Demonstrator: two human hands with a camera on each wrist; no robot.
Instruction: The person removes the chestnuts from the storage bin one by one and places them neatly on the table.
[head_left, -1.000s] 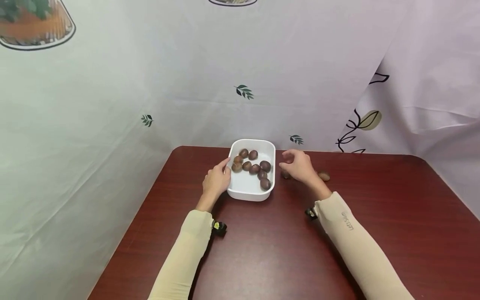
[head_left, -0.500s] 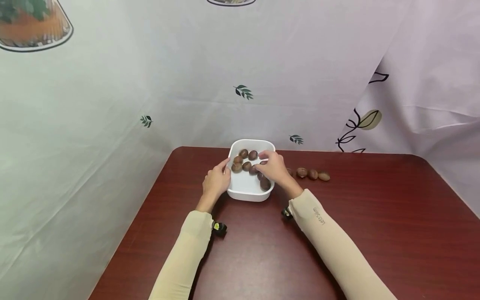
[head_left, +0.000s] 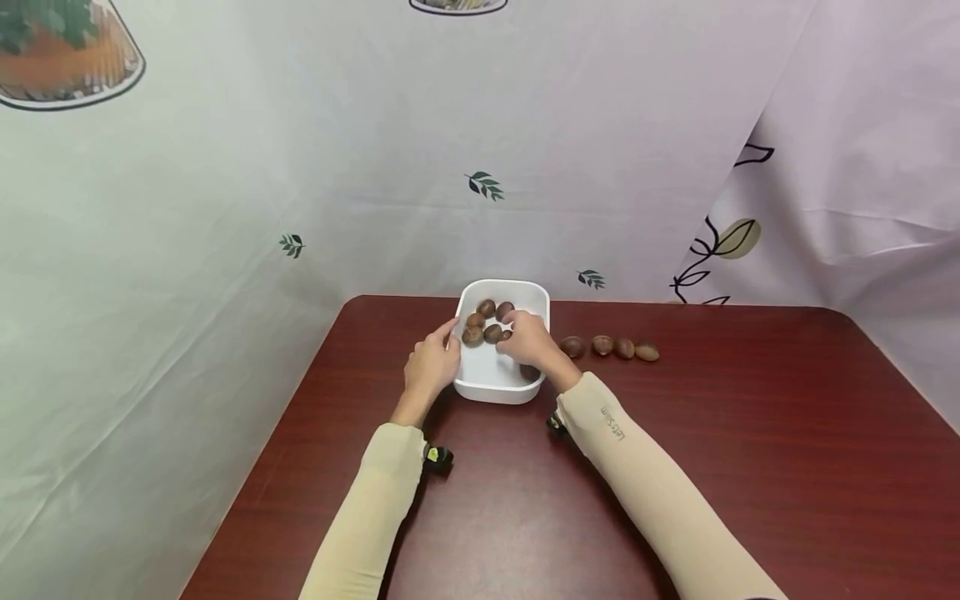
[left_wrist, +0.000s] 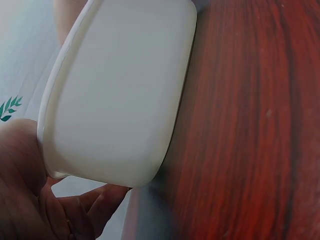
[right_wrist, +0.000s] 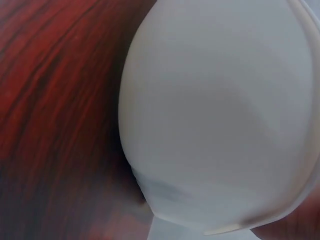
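Note:
A white rectangular tub (head_left: pixel 491 395) stands near the table's back edge with several brown chestnuts (head_left: pixel 473 336) inside. My left hand (head_left: pixel 431 362) holds the tub's left side, fingers along its outer wall; in the left wrist view the hand (left_wrist: pixel 65 200) is against the rim and corner. Inside the tub, my right hand (head_left: pixel 528 340) has thumb and forefinger around a chestnut (head_left: pixel 507 335), which is partly covered. The hand also hides other chestnuts beneath it. The right wrist view is filled mostly by the tub's outer wall (right_wrist: pixel 215 110).
Right of the tub, several brown nuts lie in a row on the table, from a dark one (head_left: pixel 572 347) to a paler oval one (head_left: pixel 647 352). The dark red table (head_left: pixel 495 517) meets a pale printed cloth (head_left: pixel 420 233) at the back.
My right hand has moved left from the nuts on the table into the tub, then closed in on a chestnut there. The row of nuts is uncovered. My left hand stays put.

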